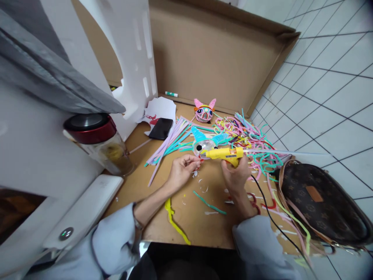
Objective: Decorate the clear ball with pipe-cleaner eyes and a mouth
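Right hand (236, 173) is gripping a yellow plastic glue gun (223, 153), long axis running leftward from the grip toward the left hand (182, 170). Left fingertips are bunching by the gun's tip; can't tell if they're holding anything. Round whitish figure with fuzzy blue ears (205, 144) is sitting just beyond, left hand nearer.

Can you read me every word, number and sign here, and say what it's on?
No word or number reads clearly.
Yellow glue gun: markings too blurred.
Round display on the white device: lit marks, too small.
Brown bag: star-like shapes; any letters too small.
Marker: mark too small.
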Demonstrator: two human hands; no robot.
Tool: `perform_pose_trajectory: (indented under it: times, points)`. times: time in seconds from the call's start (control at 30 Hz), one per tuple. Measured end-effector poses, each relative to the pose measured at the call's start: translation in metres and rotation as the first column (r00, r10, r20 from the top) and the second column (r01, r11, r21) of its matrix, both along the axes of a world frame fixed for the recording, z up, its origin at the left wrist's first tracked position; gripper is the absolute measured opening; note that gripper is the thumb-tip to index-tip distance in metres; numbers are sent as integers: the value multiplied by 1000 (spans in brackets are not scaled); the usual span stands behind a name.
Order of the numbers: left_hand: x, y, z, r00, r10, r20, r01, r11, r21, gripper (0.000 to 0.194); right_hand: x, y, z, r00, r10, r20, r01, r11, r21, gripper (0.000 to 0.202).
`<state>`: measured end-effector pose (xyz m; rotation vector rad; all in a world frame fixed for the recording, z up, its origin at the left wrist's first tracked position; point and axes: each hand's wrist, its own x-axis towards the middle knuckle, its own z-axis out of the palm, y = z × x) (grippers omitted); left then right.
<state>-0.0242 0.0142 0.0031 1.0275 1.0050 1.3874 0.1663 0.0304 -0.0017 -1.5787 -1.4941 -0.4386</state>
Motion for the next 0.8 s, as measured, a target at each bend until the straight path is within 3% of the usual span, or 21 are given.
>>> perform_pose_trajectory:
  times: [0.27, 0.8]
  points:
    - [0, -3, 7, 1000, -8, 6, 8, 1000, 0, 21, 3, 1, -3, 999, 3, 44, -4, 1000, 23, 36]
    - [0, -1, 5, 1000, -9, 21, 9, 1000, -17, 20, 3, 2, -3, 1000, 23, 4, -24, 999, 22, 40]
